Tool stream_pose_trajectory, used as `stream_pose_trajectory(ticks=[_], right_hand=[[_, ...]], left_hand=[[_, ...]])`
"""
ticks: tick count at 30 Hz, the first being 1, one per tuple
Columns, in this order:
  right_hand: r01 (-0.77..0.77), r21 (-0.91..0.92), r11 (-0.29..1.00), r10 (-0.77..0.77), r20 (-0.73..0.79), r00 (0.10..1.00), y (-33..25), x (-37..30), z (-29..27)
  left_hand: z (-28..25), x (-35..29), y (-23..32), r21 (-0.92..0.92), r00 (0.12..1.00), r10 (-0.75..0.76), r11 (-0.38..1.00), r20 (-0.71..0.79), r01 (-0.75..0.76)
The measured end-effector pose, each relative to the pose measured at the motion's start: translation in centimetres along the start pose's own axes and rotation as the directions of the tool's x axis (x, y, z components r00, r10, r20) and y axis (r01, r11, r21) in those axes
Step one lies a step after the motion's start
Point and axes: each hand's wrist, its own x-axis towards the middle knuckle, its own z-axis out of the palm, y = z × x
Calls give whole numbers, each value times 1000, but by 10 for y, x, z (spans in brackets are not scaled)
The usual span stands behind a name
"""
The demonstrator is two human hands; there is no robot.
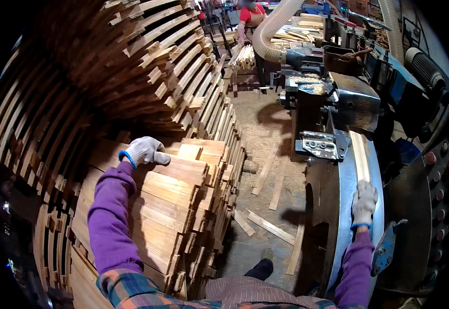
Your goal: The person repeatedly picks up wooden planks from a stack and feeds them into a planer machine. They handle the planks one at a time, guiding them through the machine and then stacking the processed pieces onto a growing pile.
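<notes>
My left hand, in a pale work glove, is at the far part of a waist-high stack of boards on my left. Its fingers curl at the edge of a wooden board on top; the fingertips are partly hidden. On my right, my gloved right hand is closed over the near end of a wooden strip. This strip lies lengthwise on the metal table of a woodworking machine. Its far end reaches the metal hood.
Tall stacks of wooden strips rise at the left and ahead. Loose offcuts lie on the sawdust-covered floor between stack and machine. A ribbed hose joins the machine. A button panel stands right. Farther off is a person in red.
</notes>
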Motion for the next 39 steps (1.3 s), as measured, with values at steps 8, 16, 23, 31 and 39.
stream_pose_trajectory(ticks=[8,16,23,31,39], right_hand=[[194,907,374,-222,-116,968,-98,51,-113],[120,986,-120,-513,-165,843,-125,-16,-269],[-38,988,152,-61,48,997,-5,-204,-212],[-471,581,663,301,370,879,21,-340,-196],[15,122,992,-21,46,999,6,-218,-88]], left_hand=[[-112,-49,84,21,356,281,810,-891,-587],[-180,-99,257,143,-75,171,427,-982,-893],[9,-148,435,-505,757,280,-860,-590,-76],[162,-137,507,-893,910,414,-398,28,209],[153,-118,476,-626,788,595,-557,157,545]])
